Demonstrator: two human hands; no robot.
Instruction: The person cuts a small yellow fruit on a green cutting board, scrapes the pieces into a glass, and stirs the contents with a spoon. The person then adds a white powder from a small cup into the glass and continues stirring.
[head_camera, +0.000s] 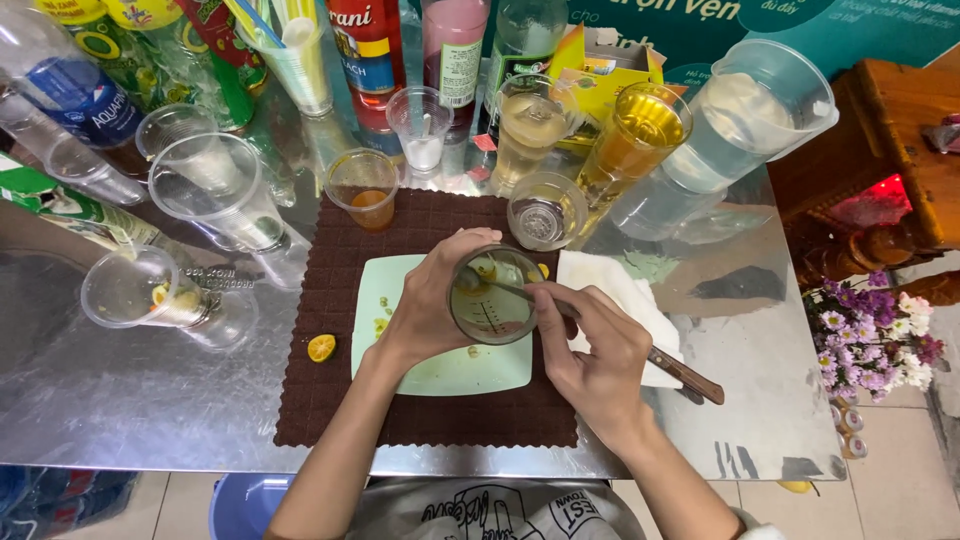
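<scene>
Round clear measuring cup (495, 297), metal spoon (510, 291)

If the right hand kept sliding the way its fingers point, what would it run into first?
The right hand points up and left, so it would most likely meet the small measuring cup first, which the left hand holds over the pale green cutting board. Depth is hard to judge.

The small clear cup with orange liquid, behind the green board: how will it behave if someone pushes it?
The small cup looks like thin plastic, so probably light and easy to squash. It is only partly full, so a push may tip it. On the textured brown mat it would likely catch, not slide.
</scene>
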